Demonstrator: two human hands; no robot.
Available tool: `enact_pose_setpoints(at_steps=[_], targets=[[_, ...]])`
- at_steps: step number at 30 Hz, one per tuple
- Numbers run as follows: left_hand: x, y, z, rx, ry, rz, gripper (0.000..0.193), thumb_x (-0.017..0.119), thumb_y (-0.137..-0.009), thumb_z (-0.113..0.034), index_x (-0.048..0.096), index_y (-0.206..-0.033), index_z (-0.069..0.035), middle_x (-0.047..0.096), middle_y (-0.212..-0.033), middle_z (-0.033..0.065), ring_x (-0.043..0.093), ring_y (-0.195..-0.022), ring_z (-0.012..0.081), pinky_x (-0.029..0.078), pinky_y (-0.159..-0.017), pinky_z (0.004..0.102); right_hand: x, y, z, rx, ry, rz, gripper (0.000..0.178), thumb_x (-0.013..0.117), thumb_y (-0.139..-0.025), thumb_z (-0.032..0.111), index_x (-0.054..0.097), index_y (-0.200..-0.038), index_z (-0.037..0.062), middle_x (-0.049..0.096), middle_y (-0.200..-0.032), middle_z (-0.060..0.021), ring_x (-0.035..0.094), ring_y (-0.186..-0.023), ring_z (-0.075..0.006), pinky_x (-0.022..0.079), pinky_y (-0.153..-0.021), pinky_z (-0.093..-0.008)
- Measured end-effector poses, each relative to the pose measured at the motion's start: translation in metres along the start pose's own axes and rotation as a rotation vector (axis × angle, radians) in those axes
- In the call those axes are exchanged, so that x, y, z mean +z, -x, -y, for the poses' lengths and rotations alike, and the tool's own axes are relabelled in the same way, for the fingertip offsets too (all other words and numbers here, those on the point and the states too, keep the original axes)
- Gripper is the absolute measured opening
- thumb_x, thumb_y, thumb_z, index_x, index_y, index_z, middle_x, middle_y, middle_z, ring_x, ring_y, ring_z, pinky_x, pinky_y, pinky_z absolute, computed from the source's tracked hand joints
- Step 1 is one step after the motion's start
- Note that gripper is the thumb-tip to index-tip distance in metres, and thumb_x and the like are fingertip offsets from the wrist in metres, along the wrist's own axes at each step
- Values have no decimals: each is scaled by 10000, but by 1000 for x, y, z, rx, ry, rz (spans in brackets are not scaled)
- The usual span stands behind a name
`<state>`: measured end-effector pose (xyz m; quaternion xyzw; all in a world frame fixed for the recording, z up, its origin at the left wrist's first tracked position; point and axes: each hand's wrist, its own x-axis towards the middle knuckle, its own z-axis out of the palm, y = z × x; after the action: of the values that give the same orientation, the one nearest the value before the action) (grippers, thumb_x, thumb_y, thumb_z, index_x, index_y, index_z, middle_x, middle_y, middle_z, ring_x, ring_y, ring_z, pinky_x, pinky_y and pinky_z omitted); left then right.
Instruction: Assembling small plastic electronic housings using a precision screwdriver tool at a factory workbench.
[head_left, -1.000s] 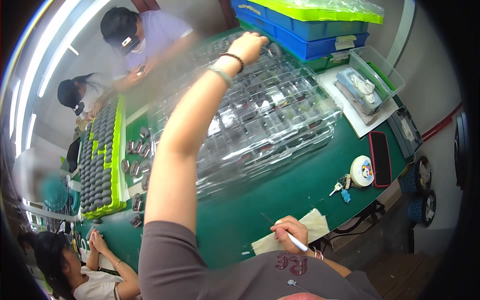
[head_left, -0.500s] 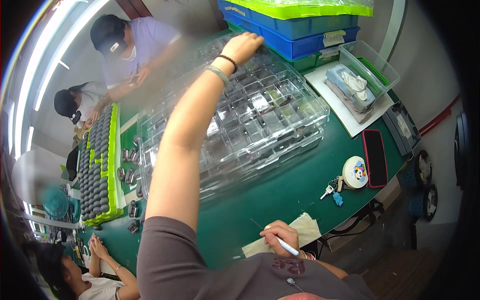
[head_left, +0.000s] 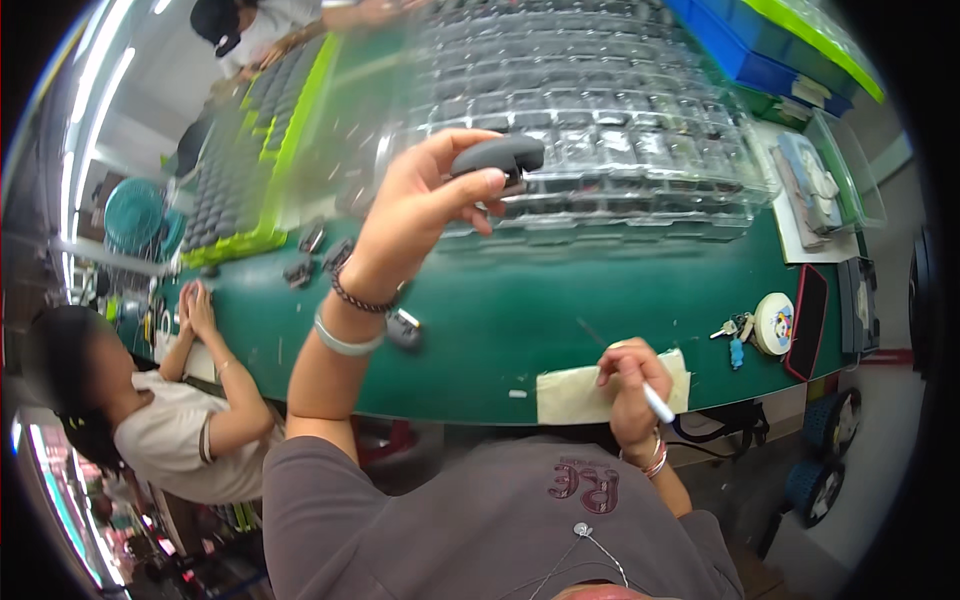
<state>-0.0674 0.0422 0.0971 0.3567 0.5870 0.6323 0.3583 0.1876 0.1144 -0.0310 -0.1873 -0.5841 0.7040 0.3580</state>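
Above green tabletop (head_left: pixel 480 345), L hand (head_left: pixel 418 205) pinches dk-grey curved casing (head_left: pixel 497 154), R hand (head_left: pixel 630 388) grips white-handled tool (head_left: pixel 657 404); slack pinch could drop casing.

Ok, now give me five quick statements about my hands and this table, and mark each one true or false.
1. Your left hand holds a dark grey piece. True.
2. Your right hand is empty. False: it holds a white-handled tool.
3. A round white case lies between the keys and the phone. True.
4. The table is white. False: it is green.
5. A pale cloth lies at the table's near edge. True.
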Motion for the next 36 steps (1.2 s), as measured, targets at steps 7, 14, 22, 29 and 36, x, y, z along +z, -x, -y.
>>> enact_pose_setpoints(at_steps=[7, 14, 22, 29, 36], targets=[[6, 60, 52, -67, 207, -48, 475, 631, -787, -44, 451, -1225, -8, 559, -909, 57, 560, -758, 98, 519, -637, 246, 21, -45, 36, -211, -187, 137, 406, 420, -916, 242, 552, -683, -63, 537, -672, -139, 500, -514, -171, 398, -475, -263], [25, 63, 78, -73, 132, -26, 523, 673, -740, 0, 453, -1214, 3, 552, -1034, 81, 560, -906, 130, 535, -721, 267, 31, -62, 20, -99, -168, 93, 427, 401, -920, 216, 558, -636, -62, 548, -605, -143, 501, -478, -186, 388, -454, -269], [25, 66, 90, -76, 163, -23, 503, 681, -735, 6, 472, -1193, 9, 548, -1037, 81, 551, -903, 118, 495, -764, 242, 28, -64, 8, -40, -201, 69, 446, 386, -924, 232, 557, -630, -57, 541, -596, -144, 507, -473, -186, 386, -439, -264], [28, 67, 90, -54, 175, -3, 523, 674, -723, 52, 456, -1198, 23, 554, -1041, 89, 557, -907, 131, 487, -796, 255, 33, -61, 11, -75, -63, 85, 432, 375, -925, 241, 546, -641, -36, 529, -584, -147, 472, -452, -169, 369, -415, -249], [28, 67, 95, -75, 158, 26, 501, 685, -734, 11, 477, -1190, 7, 554, -1044, 85, 552, -921, 127, 480, -810, 264, 33, -60, 13, -51, 2, 105, 440, 376, -920, 225, 545, -613, -41, 534, -590, -150, 473, -440, -168, 370, -405, -248]])
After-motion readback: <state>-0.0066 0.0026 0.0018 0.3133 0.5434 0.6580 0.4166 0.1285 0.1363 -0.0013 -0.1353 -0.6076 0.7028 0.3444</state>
